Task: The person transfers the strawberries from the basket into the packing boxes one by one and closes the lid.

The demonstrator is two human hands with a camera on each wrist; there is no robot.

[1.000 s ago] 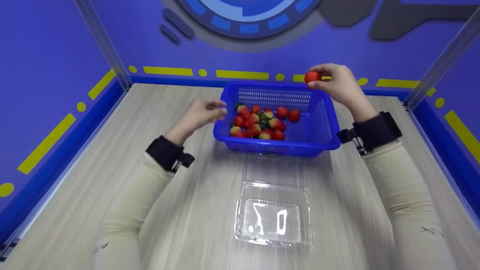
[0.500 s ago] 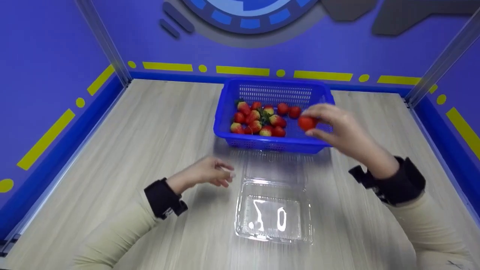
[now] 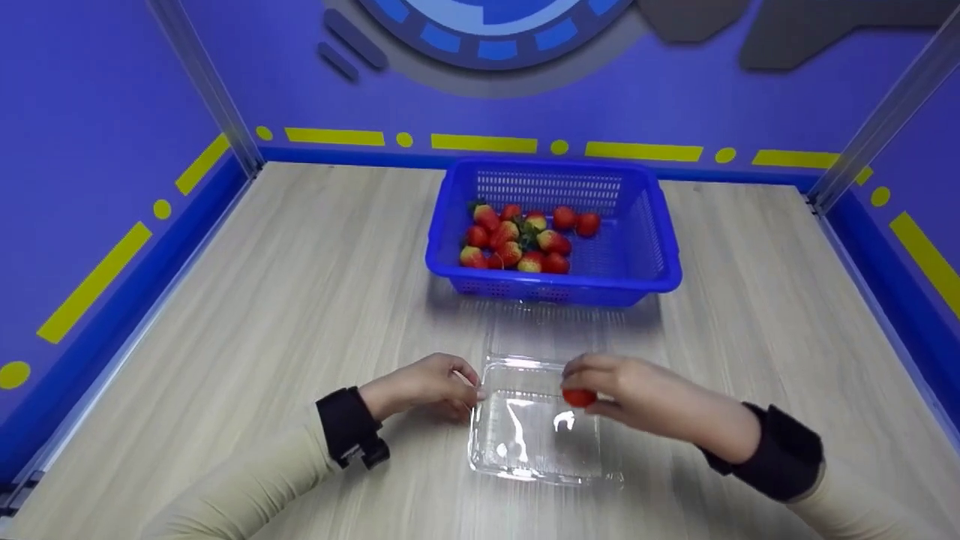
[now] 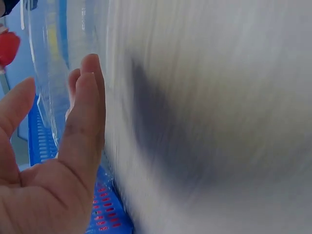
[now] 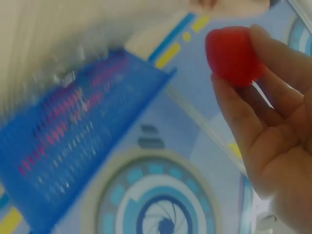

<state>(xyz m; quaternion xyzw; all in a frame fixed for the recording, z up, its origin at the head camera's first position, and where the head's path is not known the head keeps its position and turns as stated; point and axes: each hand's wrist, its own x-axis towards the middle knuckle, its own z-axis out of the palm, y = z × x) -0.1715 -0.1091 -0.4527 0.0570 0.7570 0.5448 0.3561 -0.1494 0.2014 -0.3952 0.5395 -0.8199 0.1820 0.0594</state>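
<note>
A red strawberry (image 3: 579, 397) is pinched between the thumb and fingers of my right hand (image 3: 641, 390), above the right part of a clear plastic clamshell box (image 3: 540, 450). The right wrist view shows the strawberry (image 5: 234, 56) at the fingertips. My left hand (image 3: 431, 384) is at the box's left edge. In the left wrist view its thumb and fingers (image 4: 85, 122) stand apart, fairly straight, near the clear wall; whether they touch it I cannot tell. The box lies open, its lid toward the blue basket (image 3: 555, 283).
Several strawberries (image 3: 510, 240) lie in the basket, mostly in its left half. The basket stands at the back of the wood-grain table (image 3: 337, 262), just beyond the box lid. Blue panels (image 3: 487, 112) enclose the back and both sides.
My right hand has carried the strawberry from above the basket's back right down and toward me, over the box. My left hand has moved from the basket's left side to the box's left edge.
</note>
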